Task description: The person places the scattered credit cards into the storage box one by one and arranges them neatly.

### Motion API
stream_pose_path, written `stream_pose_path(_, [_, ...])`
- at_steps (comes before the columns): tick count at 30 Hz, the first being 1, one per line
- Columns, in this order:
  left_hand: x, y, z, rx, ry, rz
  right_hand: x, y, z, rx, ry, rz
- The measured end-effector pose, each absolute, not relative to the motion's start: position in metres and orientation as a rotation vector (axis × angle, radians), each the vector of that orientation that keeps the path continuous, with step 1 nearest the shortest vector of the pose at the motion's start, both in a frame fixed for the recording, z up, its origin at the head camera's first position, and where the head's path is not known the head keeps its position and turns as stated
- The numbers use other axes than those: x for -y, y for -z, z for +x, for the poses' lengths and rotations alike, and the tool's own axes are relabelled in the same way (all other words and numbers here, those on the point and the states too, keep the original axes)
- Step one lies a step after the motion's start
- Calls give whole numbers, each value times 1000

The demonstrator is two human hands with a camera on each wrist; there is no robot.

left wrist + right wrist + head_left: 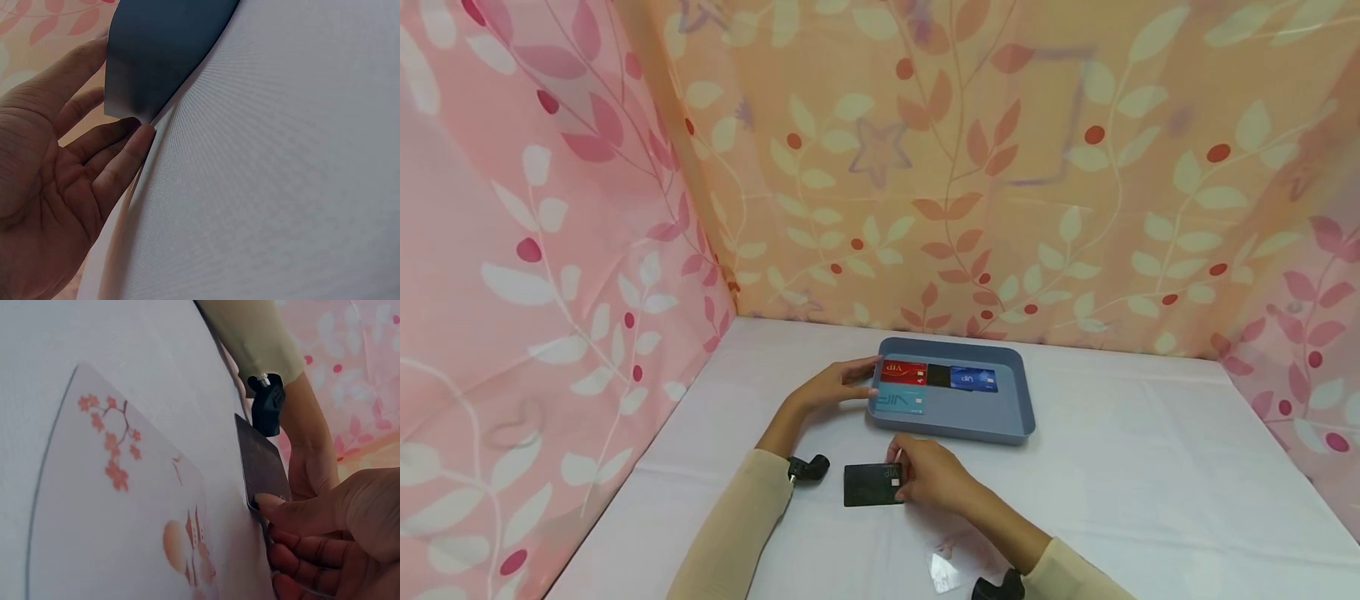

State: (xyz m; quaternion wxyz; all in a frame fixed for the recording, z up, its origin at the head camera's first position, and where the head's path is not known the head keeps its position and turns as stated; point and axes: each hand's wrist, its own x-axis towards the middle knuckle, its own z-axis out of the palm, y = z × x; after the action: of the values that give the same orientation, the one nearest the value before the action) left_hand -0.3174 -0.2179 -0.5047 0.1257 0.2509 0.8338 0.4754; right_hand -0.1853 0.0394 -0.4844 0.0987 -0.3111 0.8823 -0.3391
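Note:
My right hand [934,475] pinches a black VIP card [868,486] near its right end, just in front of the tray; in the right wrist view the thumb lies on the card [262,459]. At the left end of a shallow blue-grey tray [955,428], my left hand [831,385] grips the side wall, and the left wrist view shows fingers at the wall [165,50] and its lower edge. Inside the tray lie a red VIP card [902,372], a light blue card [900,400], a dark card [938,376] and a blue VIP card [973,379], which partly overlaps the dark one.
A pale, see-through card [951,568] with a flower print lies on the white tablecloth [1150,475] near my right forearm. Patterned fabric walls [880,167] enclose the table behind and at both sides. Each wrist wears a black camera [808,468].

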Motion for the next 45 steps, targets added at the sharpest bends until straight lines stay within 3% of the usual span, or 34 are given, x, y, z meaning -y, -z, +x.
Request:
stream_pose_path(20, [217,502,-319,-2402,-1408,731,-60,481,-200,-2094,1556,-621])
stream_pose_path(45, [214,505,-320,-2378,-1416,725,-86,458,-211,-2043,1632,-561])
